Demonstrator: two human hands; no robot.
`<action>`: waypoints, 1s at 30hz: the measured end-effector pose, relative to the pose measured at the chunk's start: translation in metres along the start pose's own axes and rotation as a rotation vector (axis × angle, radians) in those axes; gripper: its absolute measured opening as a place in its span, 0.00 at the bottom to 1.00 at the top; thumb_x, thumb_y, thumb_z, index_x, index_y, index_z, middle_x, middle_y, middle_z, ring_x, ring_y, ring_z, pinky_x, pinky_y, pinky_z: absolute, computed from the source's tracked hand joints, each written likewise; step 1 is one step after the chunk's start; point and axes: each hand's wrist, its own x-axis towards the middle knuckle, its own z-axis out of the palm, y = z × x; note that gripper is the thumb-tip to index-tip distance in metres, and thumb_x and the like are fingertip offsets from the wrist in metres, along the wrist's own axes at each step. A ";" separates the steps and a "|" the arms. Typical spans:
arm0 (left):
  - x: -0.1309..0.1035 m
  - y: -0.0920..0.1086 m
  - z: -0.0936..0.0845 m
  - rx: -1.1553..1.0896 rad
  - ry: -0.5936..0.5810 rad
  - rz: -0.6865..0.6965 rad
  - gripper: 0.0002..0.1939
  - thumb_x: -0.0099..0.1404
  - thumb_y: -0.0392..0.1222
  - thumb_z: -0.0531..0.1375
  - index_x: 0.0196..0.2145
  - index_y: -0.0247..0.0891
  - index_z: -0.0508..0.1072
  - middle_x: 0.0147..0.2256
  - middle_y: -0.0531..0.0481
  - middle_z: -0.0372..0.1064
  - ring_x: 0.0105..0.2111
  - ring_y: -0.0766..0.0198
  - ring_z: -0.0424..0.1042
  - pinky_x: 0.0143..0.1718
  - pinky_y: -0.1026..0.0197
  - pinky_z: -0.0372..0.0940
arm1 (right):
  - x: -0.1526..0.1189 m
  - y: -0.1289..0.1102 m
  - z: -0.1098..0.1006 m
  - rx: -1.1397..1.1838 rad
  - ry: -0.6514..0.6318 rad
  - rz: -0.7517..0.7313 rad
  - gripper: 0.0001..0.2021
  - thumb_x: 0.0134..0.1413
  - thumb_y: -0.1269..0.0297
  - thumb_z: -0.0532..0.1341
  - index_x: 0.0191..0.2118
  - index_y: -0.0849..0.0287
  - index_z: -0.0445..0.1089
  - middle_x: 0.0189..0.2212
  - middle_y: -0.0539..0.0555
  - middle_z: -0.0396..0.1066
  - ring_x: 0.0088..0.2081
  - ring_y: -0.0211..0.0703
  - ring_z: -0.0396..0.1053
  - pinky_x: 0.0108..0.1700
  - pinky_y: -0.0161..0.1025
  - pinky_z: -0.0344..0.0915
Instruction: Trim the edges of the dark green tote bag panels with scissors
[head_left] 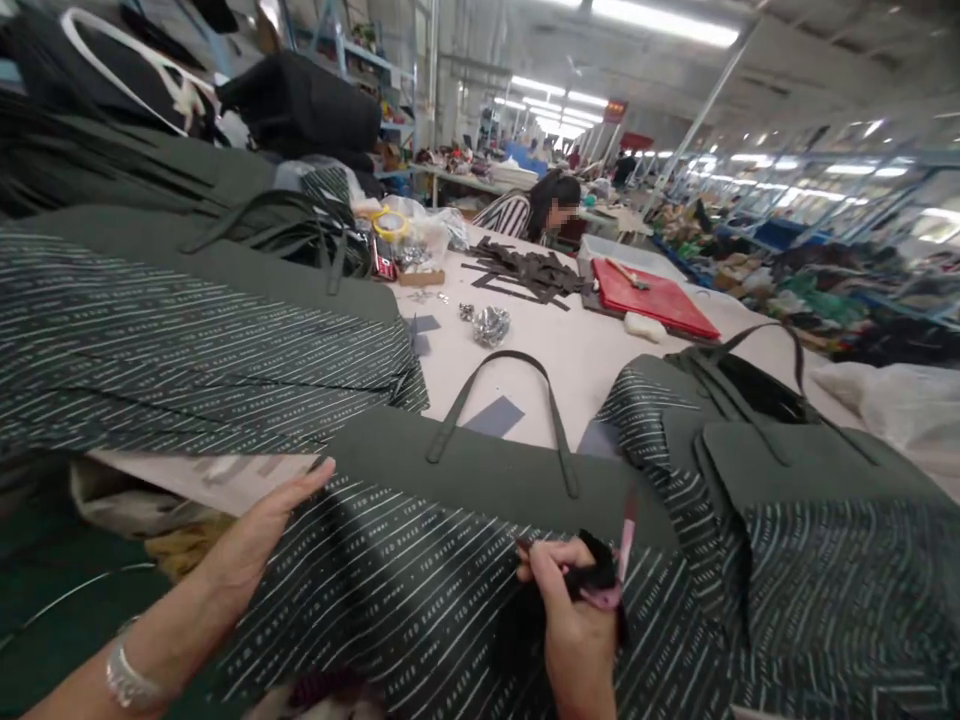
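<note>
A dark green bag panel [480, 470] with a looped handle [544, 372] and striped, lettered lining [420, 590] lies in front of me. My left hand [259, 525], a silver bracelet at its wrist, is flat with fingers extended along the panel's left edge. Over the lining, the fingers of my right hand [574, 610] are closed round a thin dark tool whose tip shows beside the fingertips. A pink-handled tool [624, 550] and something black are also at this hand; their exact hold is unclear.
Stacked striped pieces [187, 340] lie left, more handled panels [817, 470] right. Farther back are dark strips [525, 270], a red folder [652, 297], a plastic-wrapped bundle [491, 325] and yellow tape [388, 223]. A person in stripes [506, 213] leans at the table's far side.
</note>
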 end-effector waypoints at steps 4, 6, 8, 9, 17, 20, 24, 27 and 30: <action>-0.017 -0.018 -0.001 -0.047 0.022 -0.210 0.09 0.68 0.26 0.55 0.33 0.31 0.74 0.23 0.49 0.79 0.37 0.51 0.82 0.42 0.47 0.76 | 0.010 0.008 0.015 -0.065 0.042 0.066 0.15 0.57 0.55 0.65 0.24 0.57 0.71 0.22 0.48 0.73 0.29 0.42 0.73 0.40 0.40 0.66; -0.023 -0.030 0.002 -0.069 0.056 -0.213 0.08 0.66 0.25 0.56 0.35 0.32 0.74 0.24 0.50 0.79 0.36 0.54 0.82 0.43 0.52 0.76 | 0.014 0.011 0.014 -0.080 0.045 0.096 0.15 0.57 0.54 0.65 0.25 0.57 0.71 0.22 0.49 0.73 0.29 0.42 0.73 0.40 0.40 0.65; -0.027 -0.044 0.009 -0.061 0.021 -0.228 0.09 0.64 0.25 0.61 0.41 0.30 0.76 0.29 0.47 0.81 0.36 0.54 0.82 0.43 0.56 0.77 | 0.016 0.013 0.010 -0.077 0.031 0.144 0.15 0.57 0.54 0.64 0.25 0.57 0.71 0.23 0.49 0.73 0.30 0.43 0.73 0.40 0.41 0.65; -0.028 -0.051 0.014 -0.051 -0.004 -0.242 0.12 0.62 0.26 0.63 0.44 0.29 0.76 0.33 0.45 0.82 0.37 0.54 0.82 0.42 0.56 0.77 | 0.017 0.013 0.009 -0.069 0.022 0.173 0.15 0.57 0.53 0.64 0.25 0.57 0.71 0.23 0.49 0.74 0.30 0.44 0.74 0.40 0.42 0.65; -0.030 -0.091 0.063 -0.045 -0.012 -0.335 0.07 0.64 0.29 0.63 0.40 0.30 0.79 0.40 0.38 0.81 0.41 0.51 0.81 0.49 0.50 0.76 | 0.017 0.005 0.007 -0.087 -0.011 0.133 0.15 0.61 0.58 0.62 0.24 0.56 0.69 0.22 0.47 0.72 0.30 0.39 0.74 0.39 0.36 0.66; -0.027 -0.095 0.066 0.010 -0.003 -0.340 0.05 0.65 0.32 0.63 0.39 0.30 0.79 0.42 0.38 0.81 0.43 0.50 0.81 0.49 0.51 0.76 | 0.019 0.000 0.009 -0.075 0.006 0.067 0.14 0.61 0.62 0.62 0.23 0.56 0.68 0.20 0.45 0.70 0.26 0.34 0.72 0.33 0.31 0.66; -0.025 -0.095 0.062 0.048 0.016 -0.386 0.08 0.67 0.34 0.63 0.43 0.31 0.79 0.43 0.38 0.81 0.46 0.49 0.80 0.49 0.50 0.76 | 0.020 -0.005 0.013 -0.036 0.047 0.019 0.13 0.58 0.67 0.63 0.22 0.56 0.68 0.20 0.44 0.70 0.25 0.31 0.71 0.33 0.26 0.67; -0.026 -0.095 0.059 0.035 0.032 -0.410 0.10 0.67 0.35 0.63 0.45 0.31 0.79 0.44 0.38 0.81 0.48 0.49 0.79 0.51 0.50 0.75 | 0.018 -0.004 0.014 -0.036 0.066 -0.009 0.12 0.57 0.69 0.63 0.23 0.56 0.67 0.21 0.44 0.71 0.26 0.30 0.73 0.36 0.25 0.69; -0.026 -0.096 0.055 0.021 0.019 -0.443 0.12 0.66 0.38 0.65 0.46 0.33 0.79 0.45 0.40 0.81 0.49 0.48 0.78 0.53 0.49 0.73 | 0.014 0.000 0.014 -0.064 0.044 -0.026 0.12 0.57 0.70 0.62 0.24 0.56 0.67 0.22 0.43 0.71 0.28 0.31 0.73 0.38 0.26 0.69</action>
